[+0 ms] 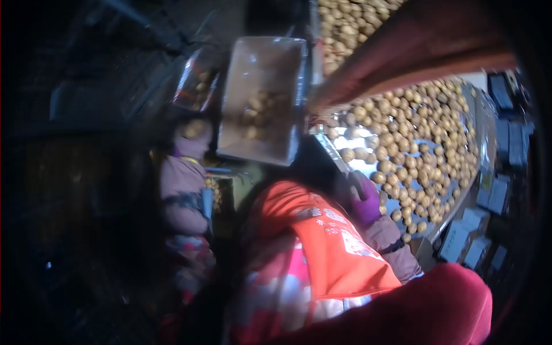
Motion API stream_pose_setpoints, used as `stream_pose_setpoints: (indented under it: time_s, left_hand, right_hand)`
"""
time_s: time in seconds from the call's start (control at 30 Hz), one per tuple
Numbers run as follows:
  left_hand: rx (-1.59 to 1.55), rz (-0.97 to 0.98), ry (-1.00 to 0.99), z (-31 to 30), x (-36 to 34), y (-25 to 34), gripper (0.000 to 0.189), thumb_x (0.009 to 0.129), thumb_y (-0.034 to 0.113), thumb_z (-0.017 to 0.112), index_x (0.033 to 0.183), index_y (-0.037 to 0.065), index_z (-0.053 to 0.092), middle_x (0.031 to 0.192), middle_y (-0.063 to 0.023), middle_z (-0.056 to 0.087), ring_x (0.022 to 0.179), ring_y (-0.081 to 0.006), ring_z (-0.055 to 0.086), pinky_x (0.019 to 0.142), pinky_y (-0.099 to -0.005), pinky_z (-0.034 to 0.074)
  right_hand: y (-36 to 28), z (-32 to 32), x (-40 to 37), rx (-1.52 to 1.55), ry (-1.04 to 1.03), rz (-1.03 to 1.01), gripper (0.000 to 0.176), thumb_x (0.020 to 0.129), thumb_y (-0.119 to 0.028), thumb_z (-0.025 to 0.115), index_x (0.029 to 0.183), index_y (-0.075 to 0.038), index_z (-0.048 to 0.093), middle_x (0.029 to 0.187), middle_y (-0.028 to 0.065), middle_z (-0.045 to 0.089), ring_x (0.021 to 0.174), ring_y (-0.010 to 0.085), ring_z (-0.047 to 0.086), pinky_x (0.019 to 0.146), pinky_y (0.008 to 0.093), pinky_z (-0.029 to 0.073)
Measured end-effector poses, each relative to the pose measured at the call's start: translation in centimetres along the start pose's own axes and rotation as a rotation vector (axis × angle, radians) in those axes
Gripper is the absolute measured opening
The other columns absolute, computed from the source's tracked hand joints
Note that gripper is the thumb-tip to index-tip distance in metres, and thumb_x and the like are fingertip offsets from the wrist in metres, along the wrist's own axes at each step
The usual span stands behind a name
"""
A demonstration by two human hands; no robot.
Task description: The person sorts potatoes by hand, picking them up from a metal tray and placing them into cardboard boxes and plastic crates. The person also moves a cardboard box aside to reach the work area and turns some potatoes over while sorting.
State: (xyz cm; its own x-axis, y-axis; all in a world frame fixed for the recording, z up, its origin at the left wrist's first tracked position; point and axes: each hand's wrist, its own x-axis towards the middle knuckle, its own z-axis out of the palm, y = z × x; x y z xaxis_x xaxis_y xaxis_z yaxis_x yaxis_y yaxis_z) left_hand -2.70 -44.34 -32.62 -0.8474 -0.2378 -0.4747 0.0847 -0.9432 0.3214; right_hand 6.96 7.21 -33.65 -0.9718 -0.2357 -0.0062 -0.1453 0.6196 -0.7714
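Observation:
My left hand, in a purple and grey glove, is at the left beside the crate, closed round a potato; both are blurred. My right hand, in a purple glove, rests at the near left edge of a table covered with many potatoes. Its fingers are in shadow and smeared, so what they hold is hidden. Between and beyond the hands stands a lined open crate with several potatoes inside.
A co-worker's arm in a reddish-brown sleeve reaches from the upper right to the crate's right side. A red sleeve or cloth lies low right. Boxes stand beyond the table. Another lined container is left of the crate.

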Motion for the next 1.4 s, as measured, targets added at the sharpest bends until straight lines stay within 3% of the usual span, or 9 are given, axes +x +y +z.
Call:
stream_pose_setpoints:
  time_s: [0.13,0.33,0.4,0.5,0.6,0.8,1.1,1.2,1.4]
  left_hand:
    - [0.223,-0.106,-0.006,1.1,6.0,2.6,0.032,0.095,0.021,0.057,0.121,0.004,0.051,0.116,-0.0126,0.059,0.114,-0.0225,0.057,0.088,-0.037,0.053]
    - [0.714,-0.843,-0.16,4.3,0.1,-11.5,0.04,0.098,0.018,0.054,0.133,0.003,0.043,0.12,-0.0154,0.059,0.111,-0.0226,0.06,0.087,-0.031,0.054]
    - [0.972,-1.106,-0.302,6.1,-4.5,-18.2,0.043,0.099,0.018,0.052,0.137,0.003,0.041,0.122,-0.0163,0.06,0.11,-0.0226,0.061,0.087,-0.0289,0.055]
    - [1.354,-0.96,-0.831,6.0,-7.9,-27.4,0.05,0.1,0.025,0.051,0.143,0.003,0.037,0.125,-0.0162,0.059,0.107,-0.0245,0.064,0.089,-0.0325,0.055]
    - [1.141,-1.261,-0.464,6.3,-6.3,-33.9,0.048,0.101,0.026,0.049,0.142,0.004,0.039,0.123,-0.016,0.06,0.104,-0.0243,0.065,0.086,-0.032,0.055]
    - [1.369,-1.015,-0.46,6.6,-5.9,-39.9,0.051,0.098,0.035,0.048,0.138,0.005,0.045,0.125,-0.0158,0.06,0.102,-0.0255,0.064,0.083,-0.0356,0.054]
    - [1.582,-0.855,-0.292,7.1,-7.1,-41.8,0.053,0.097,0.042,0.045,0.134,0.004,0.048,0.119,-0.0147,0.062,0.095,-0.0268,0.065,0.081,-0.0381,0.054]
    - [1.541,-0.886,-0.241,6.8,-6.5,-41.6,0.058,0.098,0.048,0.04,0.132,0.002,0.049,0.118,-0.0153,0.063,0.094,-0.028,0.066,0.079,-0.0394,0.055]
    - [1.557,-0.885,-0.177,6.8,-6.4,-41.9,0.062,0.099,0.052,0.037,0.132,0.002,0.05,0.119,-0.0163,0.064,0.097,-0.0314,0.066,0.08,-0.0426,0.055]
  right_hand:
    - [-1.2,-0.5,0.8,-0.304,0.08,-0.102,0.043,0.081,-0.015,0.067,0.122,-0.007,0.059,0.121,0.0174,0.058,0.118,0.0386,0.051,0.103,0.0498,0.038]
    - [3.1,-1.3,-1.1,-0.544,0.214,0.192,0.04,0.08,-0.024,0.067,0.117,-0.011,0.058,0.125,0.0144,0.053,0.123,0.039,0.044,0.102,0.0521,0.035]
    - [3.0,-2.8,-2.5,-0.751,0.266,0.218,0.04,0.081,-0.027,0.066,0.116,-0.011,0.059,0.124,0.0144,0.053,0.123,0.0389,0.043,0.102,0.0542,0.033]
    - [6.4,-2.4,-6.1,-0.625,0.501,0.26,0.042,0.081,-0.031,0.065,0.118,-0.013,0.06,0.124,0.0156,0.053,0.123,0.0394,0.042,0.103,0.0568,0.031]
    - [5.8,-5.1,-10.4,-0.311,0.468,0.524,0.044,0.081,-0.032,0.066,0.121,-0.014,0.06,0.131,0.0172,0.051,0.127,0.0396,0.041,0.106,0.0574,0.029]
    - [14.8,-4.1,-22.7,-0.535,0.692,0.904,0.052,0.081,-0.03,0.065,0.129,-0.011,0.058,0.14,0.0196,0.047,0.129,0.0398,0.043,0.11,0.057,0.026]
    - [12.0,-4.7,-2.9,-0.536,0.497,0.255,0.054,0.081,-0.027,0.062,0.132,-0.013,0.055,0.13,0.0136,0.052,0.127,0.0322,0.045,0.108,0.053,0.032]
    - [14.6,-6.3,-0.1,-0.635,0.579,0.127,0.046,0.077,-0.019,0.063,0.122,-0.015,0.059,0.127,0.0174,0.051,0.126,0.0424,0.042,0.106,0.054,0.033]
    - [14.8,-15.5,-4.0,-0.447,0.246,0.267,0.052,0.079,-0.027,0.066,0.13,-0.02,0.058,0.139,0.0163,0.046,0.124,0.0409,0.043,0.103,0.0544,0.034]
